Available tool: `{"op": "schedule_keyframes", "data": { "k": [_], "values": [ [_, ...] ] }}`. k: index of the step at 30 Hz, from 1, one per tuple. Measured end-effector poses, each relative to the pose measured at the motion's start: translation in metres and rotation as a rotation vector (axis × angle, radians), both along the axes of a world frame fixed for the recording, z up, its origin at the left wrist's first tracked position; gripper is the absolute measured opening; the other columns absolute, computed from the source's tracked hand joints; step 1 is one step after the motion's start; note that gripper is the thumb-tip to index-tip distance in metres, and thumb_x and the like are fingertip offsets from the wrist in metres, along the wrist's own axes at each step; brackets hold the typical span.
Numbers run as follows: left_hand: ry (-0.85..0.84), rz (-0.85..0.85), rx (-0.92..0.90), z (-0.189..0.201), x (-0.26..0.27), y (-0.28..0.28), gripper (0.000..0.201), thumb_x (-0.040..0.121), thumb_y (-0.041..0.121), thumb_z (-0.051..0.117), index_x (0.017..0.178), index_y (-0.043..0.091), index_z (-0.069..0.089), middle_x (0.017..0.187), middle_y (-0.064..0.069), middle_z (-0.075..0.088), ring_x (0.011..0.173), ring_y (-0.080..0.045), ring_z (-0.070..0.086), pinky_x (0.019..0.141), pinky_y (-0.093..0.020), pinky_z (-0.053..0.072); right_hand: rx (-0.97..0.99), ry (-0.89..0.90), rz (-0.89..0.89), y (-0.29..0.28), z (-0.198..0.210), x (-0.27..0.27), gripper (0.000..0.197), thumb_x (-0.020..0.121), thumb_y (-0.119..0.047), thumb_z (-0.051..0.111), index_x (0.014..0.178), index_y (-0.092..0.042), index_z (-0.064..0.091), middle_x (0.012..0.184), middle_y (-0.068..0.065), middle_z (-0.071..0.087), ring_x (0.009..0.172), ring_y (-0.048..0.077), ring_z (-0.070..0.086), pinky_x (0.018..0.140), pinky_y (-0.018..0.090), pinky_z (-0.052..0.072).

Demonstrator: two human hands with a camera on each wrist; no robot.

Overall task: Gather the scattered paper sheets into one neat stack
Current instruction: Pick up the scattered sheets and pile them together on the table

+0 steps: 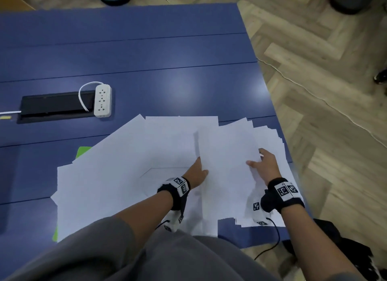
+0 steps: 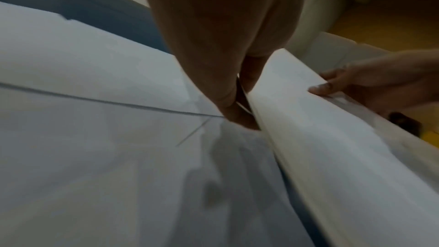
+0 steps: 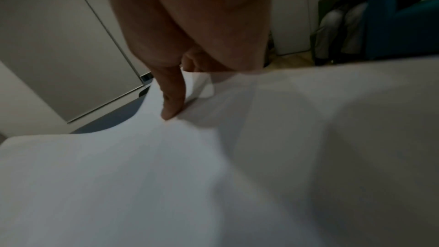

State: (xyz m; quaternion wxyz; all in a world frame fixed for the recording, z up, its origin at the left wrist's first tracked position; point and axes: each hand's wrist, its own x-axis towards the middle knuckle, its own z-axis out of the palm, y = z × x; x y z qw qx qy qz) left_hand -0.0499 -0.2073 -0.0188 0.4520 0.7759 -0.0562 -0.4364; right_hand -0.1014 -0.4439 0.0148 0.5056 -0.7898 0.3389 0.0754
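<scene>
On the near right part of the blue table, close to its right edge: white paper sheets fanned out and overlapping, not yet squared. Left hand at the left edge of a raised bundle of sheets, fingers tucked beneath that edge, thumb on top; edge pinched, as seen from the left wrist view. Right hand on the bundle's right side, thumb pressed down on the top sheet, other fingers hidden under the paper. Bundle long axis running away from the body, toward the table's far side; left margin lifted clear of the flat sheets below. Remaining sheets spread leftward at varied angles. Beyond, far left: white power strip beside a black cable tray.
</scene>
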Motion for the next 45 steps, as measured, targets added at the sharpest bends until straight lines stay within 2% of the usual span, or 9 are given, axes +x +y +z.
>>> {"op": "schedule_keyframes", "data": {
  "k": [4, 6, 8, 10, 16, 23, 32, 37, 45],
  "values": [
    [-0.028, -0.142, 0.058, 0.003, -0.008, -0.04, 0.053, 0.097, 0.016, 0.046, 0.145, 0.007, 0.026, 0.142, -0.01, 0.045, 0.126, -0.026, 0.046, 0.104, -0.028, 0.035, -0.223, 0.138, 0.031, -0.028, -0.014, -0.01, 0.032, 0.078, 0.005, 0.067, 0.106, -0.007, 0.055, 0.102, 0.01, 0.062, 0.09, 0.026, 0.056, 0.078, 0.029, 0.043],
    [-0.074, -0.196, 0.064, 0.005, -0.012, -0.058, 0.027, 0.096, 0.018, 0.046, 0.12, 0.007, 0.052, 0.111, -0.01, 0.062, 0.106, -0.025, 0.056, 0.085, -0.021, 0.038, -0.336, 0.2, 0.058, -0.038, -0.022, -0.015, 0.032, 0.078, 0.001, 0.064, 0.106, -0.01, 0.053, 0.102, 0.009, 0.062, 0.092, 0.03, 0.059, 0.079, 0.036, 0.049],
    [-0.086, -0.196, 0.066, 0.002, -0.014, -0.071, 0.013, 0.09, 0.019, 0.047, 0.082, 0.01, 0.053, 0.07, -0.004, 0.055, 0.081, -0.023, 0.056, 0.071, -0.028, 0.045, -0.418, 0.254, 0.083, -0.045, -0.026, -0.018, 0.031, 0.079, -0.001, 0.06, 0.107, -0.012, 0.05, 0.098, 0.011, 0.063, 0.091, 0.034, 0.061, 0.077, 0.042, 0.052],
    [-0.05, -0.149, 0.071, -0.002, -0.017, -0.08, 0.006, 0.085, 0.008, 0.049, 0.079, 0.011, 0.051, 0.062, 0.002, 0.047, 0.074, -0.023, 0.055, 0.071, -0.043, 0.055, -0.478, 0.301, 0.102, -0.048, -0.028, -0.021, 0.034, 0.081, -0.003, 0.059, 0.113, -0.01, 0.047, 0.098, 0.014, 0.063, 0.091, 0.035, 0.061, 0.075, 0.041, 0.052],
    [-0.063, -0.033, 0.132, -0.014, -0.016, -0.09, 0.042, 0.078, -0.001, 0.064, 0.114, -0.001, 0.043, 0.093, -0.015, 0.049, 0.081, -0.029, 0.055, 0.074, -0.048, 0.056, -0.63, 0.414, 0.14, -0.052, -0.036, -0.022, 0.037, 0.085, -0.004, 0.053, 0.12, -0.01, 0.041, 0.106, 0.017, 0.062, 0.105, 0.036, 0.055, 0.092, 0.047, 0.043],
    [-0.092, -0.029, 0.119, -0.023, -0.016, -0.088, 0.033, 0.078, -0.007, 0.058, 0.106, 0.002, 0.045, 0.075, -0.004, 0.046, 0.076, -0.025, 0.052, 0.073, -0.05, 0.056, -0.838, 0.445, 0.175, -0.027, -0.038, -0.023, 0.085, 0.072, -0.012, 0.072, 0.144, -0.011, 0.026, 0.139, 0.017, 0.033, 0.125, 0.038, 0.035, 0.091, 0.054, 0.037],
    [-0.15, -0.198, 0.138, -0.006, -0.006, -0.074, 0.047, 0.082, -0.004, 0.056, 0.128, 0.0, 0.046, 0.112, -0.019, 0.059, 0.098, -0.027, 0.057, 0.081, -0.033, 0.048, -0.557, 0.322, 0.541, 0.024, -0.055, -0.016, 0.076, 0.082, -0.048, 0.066, 0.145, -0.039, 0.025, 0.15, 0.003, 0.017, 0.136, 0.029, 0.017, 0.101, 0.05, 0.032],
    [-0.458, -0.316, 0.378, -0.004, 0.013, -0.048, 0.058, 0.079, 0.003, 0.055, 0.134, 0.012, 0.04, 0.133, -0.009, 0.038, 0.122, -0.03, 0.036, 0.089, -0.039, 0.045, -0.64, 0.357, 0.53, 0.032, -0.062, -0.019, 0.074, 0.083, -0.049, 0.064, 0.144, -0.041, 0.024, 0.152, 0.002, 0.015, 0.136, 0.031, 0.014, 0.099, 0.051, 0.034],
    [-0.61, -0.579, 0.686, -0.025, 0.036, -0.019, 0.104, 0.081, 0.059, 0.058, 0.151, 0.014, -0.005, 0.158, -0.007, -0.021, 0.146, -0.037, -0.008, 0.115, -0.054, 0.015, -0.669, 0.376, 0.532, 0.036, -0.061, -0.017, 0.07, 0.085, -0.042, 0.066, 0.144, -0.038, 0.028, 0.151, 0.004, 0.015, 0.137, 0.034, 0.015, 0.096, 0.052, 0.036]
  ]
}}
